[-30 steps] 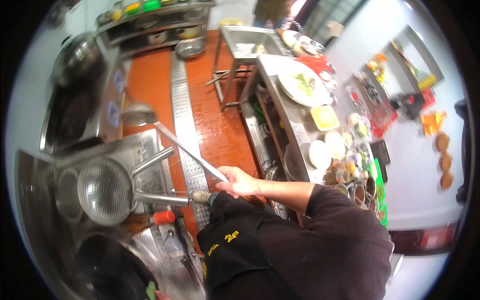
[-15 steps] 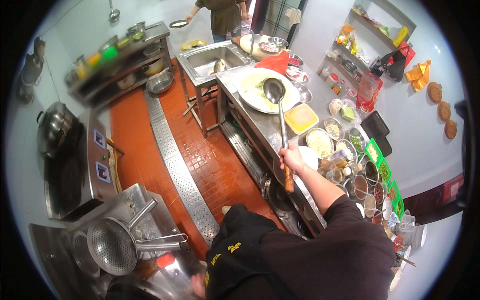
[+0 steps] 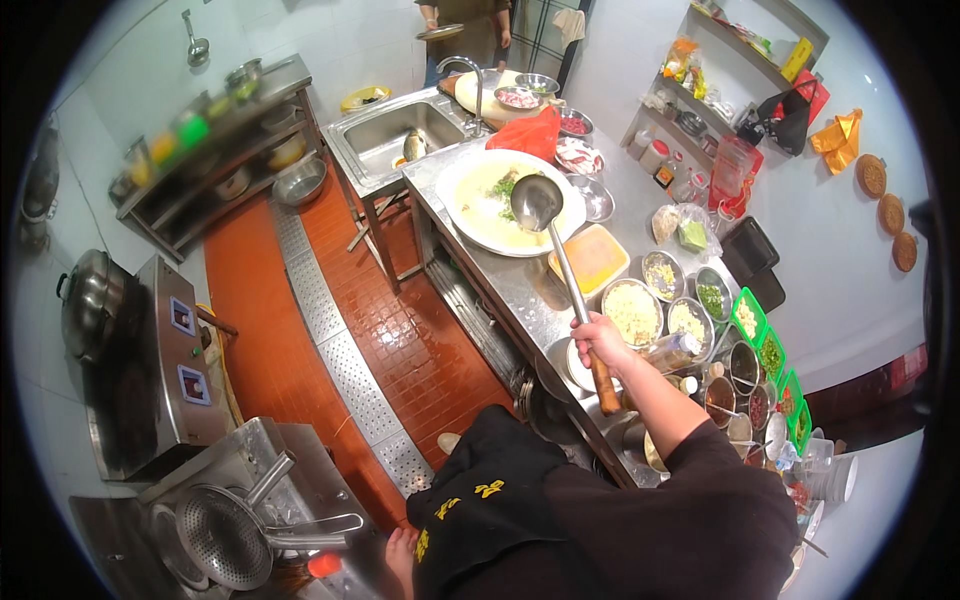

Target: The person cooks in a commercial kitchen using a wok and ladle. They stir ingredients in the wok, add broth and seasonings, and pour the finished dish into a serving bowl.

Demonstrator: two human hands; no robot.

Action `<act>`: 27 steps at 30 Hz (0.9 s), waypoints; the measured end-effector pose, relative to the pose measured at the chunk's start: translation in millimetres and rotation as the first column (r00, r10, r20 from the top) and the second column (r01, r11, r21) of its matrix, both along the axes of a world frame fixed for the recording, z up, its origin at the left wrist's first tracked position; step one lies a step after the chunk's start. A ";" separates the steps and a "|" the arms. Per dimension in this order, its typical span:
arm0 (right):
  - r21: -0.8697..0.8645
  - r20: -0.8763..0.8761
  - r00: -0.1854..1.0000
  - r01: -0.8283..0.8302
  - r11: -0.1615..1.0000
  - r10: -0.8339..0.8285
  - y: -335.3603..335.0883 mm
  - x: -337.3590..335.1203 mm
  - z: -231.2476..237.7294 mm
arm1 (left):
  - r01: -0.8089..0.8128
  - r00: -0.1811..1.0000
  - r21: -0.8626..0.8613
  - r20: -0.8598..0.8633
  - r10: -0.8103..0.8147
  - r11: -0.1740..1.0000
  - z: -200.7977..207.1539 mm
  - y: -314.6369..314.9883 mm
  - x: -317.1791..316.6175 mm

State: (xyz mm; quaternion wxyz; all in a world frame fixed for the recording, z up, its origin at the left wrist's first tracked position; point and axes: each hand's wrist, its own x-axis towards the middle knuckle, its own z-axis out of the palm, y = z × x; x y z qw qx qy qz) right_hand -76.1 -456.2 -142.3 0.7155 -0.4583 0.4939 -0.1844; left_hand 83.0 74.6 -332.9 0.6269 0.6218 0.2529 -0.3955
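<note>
My right hand [image 3: 602, 342] is closed around the wooden-ended handle of a long metal ladle [image 3: 537, 203]. The ladle's bowl hangs over a large white dish [image 3: 463, 232] of pale yellow food with chopped greens; I cannot tell whether it touches the food. Beside that dish sits a plastic tub [image 3: 592, 262] of something orange-yellow. Close to my right hand are a bowl of chopped pale food [image 3: 632, 312] and a clear bottle [image 3: 672, 350]. Down by my black apron, my left hand [image 3: 402, 552] is partly in view, fingers loosely extended, with nothing visible in it.
A steel sink [image 3: 385, 128] with a fish in it adjoins the counter. Along the wall stand several ingredient bowls and green trays [image 3: 770, 350]. Perforated strainers [image 3: 225, 535] rest on the stove at lower left. Beyond the sink a person [image 3: 470, 40] holds a plate.
My view has shifted, so the counter sits lower and more to the left. The ladle stays over the dish in my right hand. The person behind the sink has moved right with the plate.
</note>
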 end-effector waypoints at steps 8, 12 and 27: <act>0.141 0.338 0.914 -0.284 0.948 0.223 -7.8 -19.7 78.9 | 0.174 0.978 0.097 0.102 -0.183 0.980 -20.4 -15.3 6.8; 0.132 -0.009 0.909 -0.413 0.901 0.417 3.4 3.3 108.9 | 0.089 0.991 -0.016 0.096 -0.087 0.996 -5.0 -16.9 4.6; 0.233 -0.244 -0.209 -0.961 -0.152 0.947 120.3 214.9 208.3 | 0.082 0.972 0.243 0.195 -0.132 0.967 -40.7 12.3 -119.3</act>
